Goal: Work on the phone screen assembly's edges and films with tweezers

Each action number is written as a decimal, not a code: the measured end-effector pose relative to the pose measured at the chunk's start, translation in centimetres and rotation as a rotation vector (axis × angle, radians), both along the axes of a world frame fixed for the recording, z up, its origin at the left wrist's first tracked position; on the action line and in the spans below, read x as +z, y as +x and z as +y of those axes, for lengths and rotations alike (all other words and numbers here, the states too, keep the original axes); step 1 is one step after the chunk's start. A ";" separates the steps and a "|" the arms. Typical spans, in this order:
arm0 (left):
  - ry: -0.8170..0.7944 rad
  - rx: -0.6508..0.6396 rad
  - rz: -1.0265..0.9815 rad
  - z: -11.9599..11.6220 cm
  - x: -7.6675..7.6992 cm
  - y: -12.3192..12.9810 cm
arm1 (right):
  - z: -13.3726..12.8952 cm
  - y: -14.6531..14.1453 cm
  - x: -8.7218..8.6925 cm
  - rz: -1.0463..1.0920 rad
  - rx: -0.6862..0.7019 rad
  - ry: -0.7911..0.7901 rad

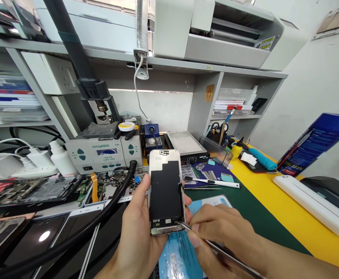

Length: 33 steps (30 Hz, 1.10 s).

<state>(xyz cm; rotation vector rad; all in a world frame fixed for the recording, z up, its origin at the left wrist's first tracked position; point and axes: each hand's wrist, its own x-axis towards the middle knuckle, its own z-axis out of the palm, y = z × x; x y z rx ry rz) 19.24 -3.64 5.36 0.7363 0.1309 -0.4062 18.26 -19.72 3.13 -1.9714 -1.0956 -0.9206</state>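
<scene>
My left hand is closed round a phone screen assembly, held upright with its back toward me. The back has a black sheet, a silvery upper part and small connectors along the bottom edge. Pinched in my right hand is a pair of metal tweezers. Their tip meets the lower right corner of the assembly, near a small connector; whether it grips anything there is too small to tell. Below the assembly lies a blue plastic packet, partly hidden by my hands.
A hot-air station stands behind, and its black hose curves across several phones at left. On the green mat lies a white-handled brush. A grey hot plate sits at the back; a white device lies right.
</scene>
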 end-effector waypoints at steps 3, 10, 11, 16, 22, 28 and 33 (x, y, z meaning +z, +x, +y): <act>-0.008 -0.002 0.001 0.0 0.0 0.1 | 0.0 0.1 0.2 -0.017 0.016 -0.021; 0.004 0.001 0.011 0.0 0.2 0.1 | -0.1 0.1 0.1 -0.010 0.025 -0.026; 0.006 0.005 0.012 0.0 0.2 0.0 | -0.1 0.1 0.1 -0.012 0.020 -0.019; 0.008 0.006 0.014 0.0 0.2 0.0 | -0.1 0.1 0.2 -0.007 0.026 -0.013; 0.000 0.000 0.008 0.1 0.1 0.1 | -0.1 0.1 0.2 -0.003 0.035 -0.018; 0.004 0.000 0.017 0.0 0.1 0.0 | 0.0 0.3 0.2 -0.015 0.040 0.008; 0.001 0.008 0.011 0.0 0.2 0.0 | 0.0 0.3 0.0 -0.005 0.040 0.010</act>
